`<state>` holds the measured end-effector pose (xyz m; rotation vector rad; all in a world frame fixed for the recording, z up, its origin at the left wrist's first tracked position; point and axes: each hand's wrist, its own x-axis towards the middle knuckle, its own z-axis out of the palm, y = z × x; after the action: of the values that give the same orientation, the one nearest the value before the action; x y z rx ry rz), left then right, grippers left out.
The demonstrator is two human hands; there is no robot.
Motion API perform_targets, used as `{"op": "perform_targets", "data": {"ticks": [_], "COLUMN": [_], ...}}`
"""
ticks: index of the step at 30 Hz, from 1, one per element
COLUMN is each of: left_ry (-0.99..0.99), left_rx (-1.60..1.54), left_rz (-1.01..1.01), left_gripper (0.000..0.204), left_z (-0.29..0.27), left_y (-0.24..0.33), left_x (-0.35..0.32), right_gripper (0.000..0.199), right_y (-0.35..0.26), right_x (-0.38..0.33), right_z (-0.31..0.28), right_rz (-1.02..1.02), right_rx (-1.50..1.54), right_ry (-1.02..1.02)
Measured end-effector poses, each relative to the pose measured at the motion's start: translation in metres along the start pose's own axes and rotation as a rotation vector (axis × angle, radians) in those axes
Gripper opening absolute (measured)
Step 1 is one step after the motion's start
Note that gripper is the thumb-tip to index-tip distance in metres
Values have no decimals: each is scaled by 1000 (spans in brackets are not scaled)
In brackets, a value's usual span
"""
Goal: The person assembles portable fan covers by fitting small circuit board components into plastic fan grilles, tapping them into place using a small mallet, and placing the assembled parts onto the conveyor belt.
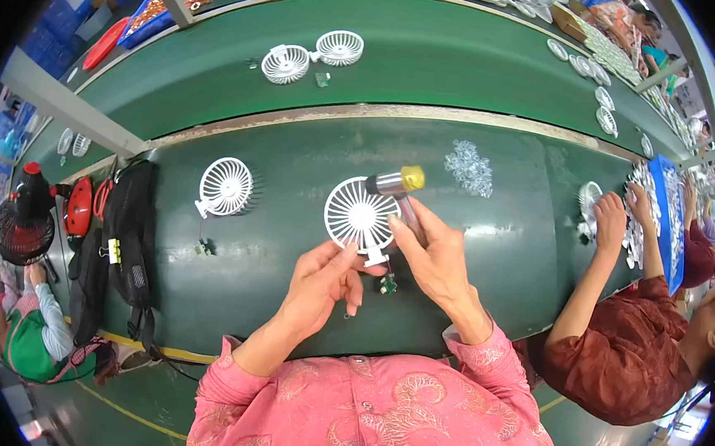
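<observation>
My left hand [315, 290] grips the lower rim of a round white fan housing [361, 213] near its short stem, thumb on top. The fan's radial ribs face up. Below the stem hangs a small green circuit board [389, 285]. My right hand [441, 266] is wrapped round the handle of a small hammer [392, 182] with a metal head, one yellow end and one black end. The hammer head lies over the upper right rim of the fan housing; I cannot tell whether they touch.
Another white fan housing [226, 186] with its board lies to the left. Clear small parts [468, 168] are piled at the right. Beyond runs a green conveyor belt [435, 58] bearing fan housings. A black bag [131, 240] sits left; a co-worker in brown [622, 349] works right.
</observation>
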<state>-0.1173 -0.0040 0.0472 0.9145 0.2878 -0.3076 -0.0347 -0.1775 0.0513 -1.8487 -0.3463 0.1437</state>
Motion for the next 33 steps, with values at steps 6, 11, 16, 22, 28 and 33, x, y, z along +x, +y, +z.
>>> {"op": "perform_targets", "data": {"ticks": [6,11,16,22,28,33], "left_ry": [77,141,168,33,54,-19], "left_rx": [-134,-74,152,-47,234,55], "left_rz": [67,125,167,77,110,10], "left_gripper": [32,29,29,30,31,32], "left_z": [-1,3,3,4,1,-4], "left_y": [4,-2,-11,-3,-8,3], "left_x": [-7,-5,0,1,3,1], "right_gripper": [29,15,12,13,15,15], "right_y": [-24,-3,-22,-13,-16,-12], "right_x": [-16,-18,-6,-7,-5,-7], "right_z": [-2,-13,-28,-39,-42,-45], "right_rz": [359,300,546,611,609,586], "right_rx": [227,136,242,327,385,379], "right_ry": [-182,-190,-384,-427,-464,-513]}}
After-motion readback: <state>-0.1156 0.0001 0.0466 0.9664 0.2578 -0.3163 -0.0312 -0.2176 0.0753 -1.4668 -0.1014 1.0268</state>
